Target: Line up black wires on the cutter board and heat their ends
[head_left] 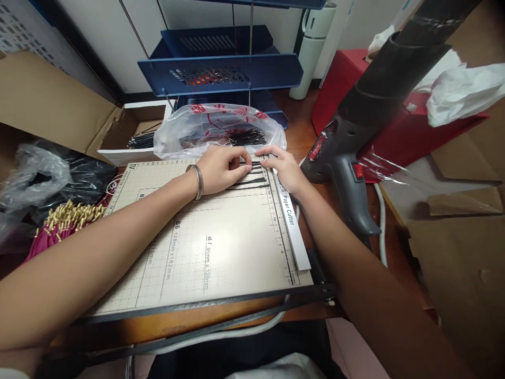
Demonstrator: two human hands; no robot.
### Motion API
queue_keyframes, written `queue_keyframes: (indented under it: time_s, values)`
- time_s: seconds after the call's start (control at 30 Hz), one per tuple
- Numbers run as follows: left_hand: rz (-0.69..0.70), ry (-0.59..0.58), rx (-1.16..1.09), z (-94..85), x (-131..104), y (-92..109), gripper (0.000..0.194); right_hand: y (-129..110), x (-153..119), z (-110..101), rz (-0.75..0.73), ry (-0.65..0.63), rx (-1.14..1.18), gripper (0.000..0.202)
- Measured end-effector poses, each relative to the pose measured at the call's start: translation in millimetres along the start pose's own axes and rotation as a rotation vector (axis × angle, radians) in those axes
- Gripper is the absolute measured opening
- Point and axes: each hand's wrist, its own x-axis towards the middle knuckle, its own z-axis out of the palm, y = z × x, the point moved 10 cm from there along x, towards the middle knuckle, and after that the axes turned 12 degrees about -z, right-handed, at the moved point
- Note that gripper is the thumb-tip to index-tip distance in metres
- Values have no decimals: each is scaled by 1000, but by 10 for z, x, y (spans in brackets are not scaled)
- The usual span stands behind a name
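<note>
My left hand (221, 168), wearing a metal bracelet, is closed with thumb and index finger pinched at a thin black cord (256, 163). Close beside it, my right hand (286, 171) has its thumb and bent fingers at the same cord's end, by the top of the white guide strip. Several more black cords (252, 181) lie side by side under my left hand, their ends near the ruler edge. They rest on a cream paper cutter (236, 242) printed with grid lines and sizes.
Behind the cutter sit a plastic bag (221, 121) of black cords and an open white box (130, 150). A blue rack (221, 73) stands farther back. Tasselled maroon cords with gold tips (74, 216) lie left. A black hot-air tool (347, 147) and a red box (339, 79) are right.
</note>
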Motion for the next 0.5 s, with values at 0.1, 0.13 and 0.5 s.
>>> queue_keyframes:
  time_s: [0.1,0.13,0.5]
  values:
    - [-1,-5,-5,0,-3,2,22,-9,-5,0,6,1,-3,25]
    - [-1,-6,-6,-1,-4,3,22,-14,-4,0,7,3,-3,25]
    - [-14,-1,3,36,-21,0,23,6,-21,12,1,9,1,18]
